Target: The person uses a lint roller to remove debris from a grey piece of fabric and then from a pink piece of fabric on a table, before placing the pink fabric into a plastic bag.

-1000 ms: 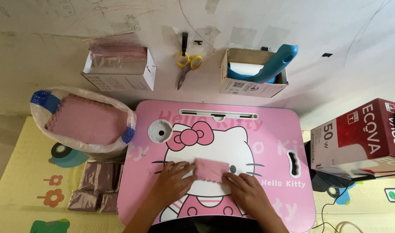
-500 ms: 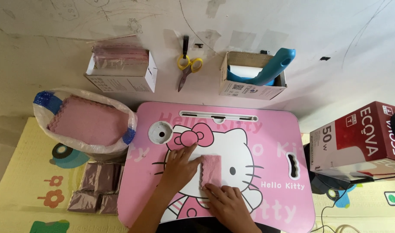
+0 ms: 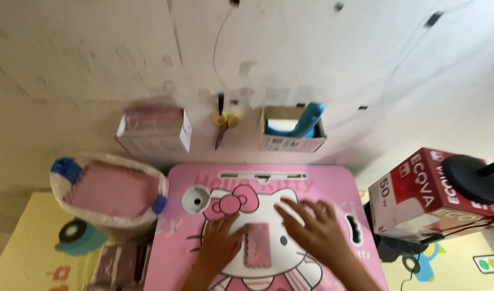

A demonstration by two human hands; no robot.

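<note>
A small pink pouch (image 3: 258, 245) lies flat at the middle of the pink cartoon-cat lap table (image 3: 333, 180), standing lengthwise. The left hand (image 3: 220, 245) rests open at its 9 o'clock, fingers touching its edge, and the right hand (image 3: 314, 229) is spread flat, gripping nothing, at about 2 o'clock. A sack of pink pieces (image 3: 109, 191) sits off at 10 o'clock.

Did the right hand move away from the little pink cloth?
Yes. The right hand was pressing on the pink cloth before; now it sits off to the cloth's right, fingers spread, nearer the oval handle hole in the pink lap table.
</note>
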